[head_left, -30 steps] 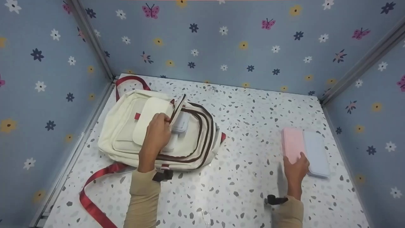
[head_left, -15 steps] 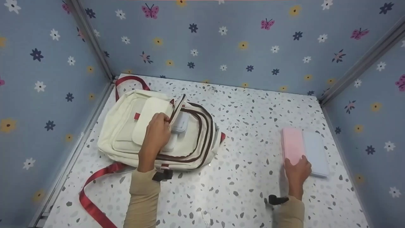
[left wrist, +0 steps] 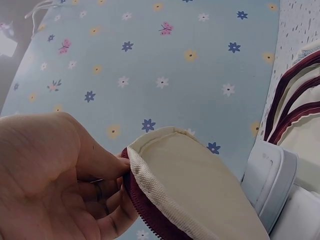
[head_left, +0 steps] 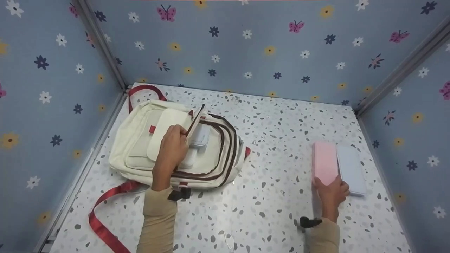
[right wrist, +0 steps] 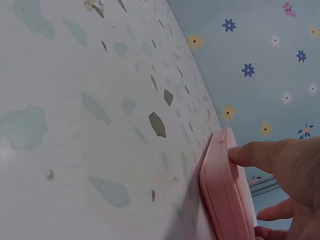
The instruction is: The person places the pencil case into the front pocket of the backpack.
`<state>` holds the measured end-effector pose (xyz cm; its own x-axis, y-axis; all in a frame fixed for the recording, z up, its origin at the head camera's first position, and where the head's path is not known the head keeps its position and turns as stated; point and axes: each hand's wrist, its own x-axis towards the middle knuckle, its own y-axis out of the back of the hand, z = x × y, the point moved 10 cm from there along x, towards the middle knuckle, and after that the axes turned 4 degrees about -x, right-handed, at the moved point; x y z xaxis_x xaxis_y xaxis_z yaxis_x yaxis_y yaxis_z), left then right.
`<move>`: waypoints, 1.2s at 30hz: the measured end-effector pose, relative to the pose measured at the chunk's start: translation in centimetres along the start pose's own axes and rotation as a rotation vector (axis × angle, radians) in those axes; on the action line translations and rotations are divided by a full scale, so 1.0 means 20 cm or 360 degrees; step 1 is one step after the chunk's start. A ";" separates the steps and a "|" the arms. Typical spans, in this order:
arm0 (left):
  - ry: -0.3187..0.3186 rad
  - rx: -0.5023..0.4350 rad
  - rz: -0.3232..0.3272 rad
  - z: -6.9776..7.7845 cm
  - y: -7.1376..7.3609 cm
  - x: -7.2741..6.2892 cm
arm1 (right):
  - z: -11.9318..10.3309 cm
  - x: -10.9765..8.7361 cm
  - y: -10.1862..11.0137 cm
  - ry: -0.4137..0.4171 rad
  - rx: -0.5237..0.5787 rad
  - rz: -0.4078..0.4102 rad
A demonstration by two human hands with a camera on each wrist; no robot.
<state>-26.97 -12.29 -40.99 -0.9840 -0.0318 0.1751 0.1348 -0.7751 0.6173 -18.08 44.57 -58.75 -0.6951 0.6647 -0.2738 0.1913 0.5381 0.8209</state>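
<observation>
A cream backpack (head_left: 135,140) with dark red zip edges lies on the left, its front pocket unzipped. My left hand (head_left: 171,149) pinches the pocket's flap (left wrist: 185,175) by its zip edge and holds it up. Inside the pocket show a pale blue case (head_left: 201,136) and a white item (left wrist: 302,217), partly covered by the flap. On the right, my right hand (head_left: 332,193) grips the near end of a pink zip case (head_left: 325,163); the thumb lies along its left side and the fingers are on the other side. A flat pale blue case (head_left: 351,170) lies directly right of it.
Red backpack straps (head_left: 102,223) trail over the speckled white table (head_left: 267,196) toward the front left. Flower-patterned panels (head_left: 239,45) enclose the table at the back and both sides.
My right hand has shifted slightly right and its fingers have come down between the pink and blue cases, where a narrow gap has opened. The left hand has drawn the flap slightly left.
</observation>
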 end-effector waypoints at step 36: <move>0.0019 0.0007 -0.0010 -0.01 0.01 0.00 | -0.10 -0.16 0.09 0.0219 0.0547 0.0260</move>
<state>-27.06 -12.62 -41.02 -0.9862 -0.0343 0.1619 0.1289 -0.7725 0.6218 -16.94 42.37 -55.43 -0.7182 0.6928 -0.0648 0.5112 0.5885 0.6263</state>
